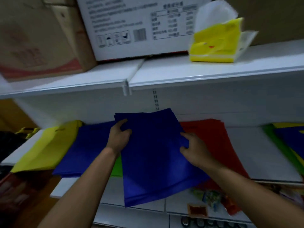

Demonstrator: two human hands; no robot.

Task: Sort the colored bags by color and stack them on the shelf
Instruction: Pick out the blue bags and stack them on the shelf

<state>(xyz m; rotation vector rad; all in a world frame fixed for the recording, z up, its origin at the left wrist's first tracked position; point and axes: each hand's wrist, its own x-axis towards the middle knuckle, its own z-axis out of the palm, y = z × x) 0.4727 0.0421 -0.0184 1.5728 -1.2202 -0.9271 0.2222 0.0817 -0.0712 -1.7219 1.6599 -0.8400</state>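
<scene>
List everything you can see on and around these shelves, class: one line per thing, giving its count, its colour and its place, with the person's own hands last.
Held blue bags: a bundle, count unclear, blue, in front of the middle shelf.
Blue stack: one pile, blue, middle shelf, left of the held bags.
Yellow stack: one pile, yellow, middle shelf, far left.
Red stack: one pile, red, middle shelf, right of the held bags.
Mixed bags: green, blue, yellow, far right.
Green bag: one, green, under the held bags.
Tissue pack: one, yellow, upper shelf.
White box: one, upper shelf.
Brown box: one, upper shelf, left.
Left hand: grips the bundle's left edge.
Right hand: pinches its right edge.
</scene>
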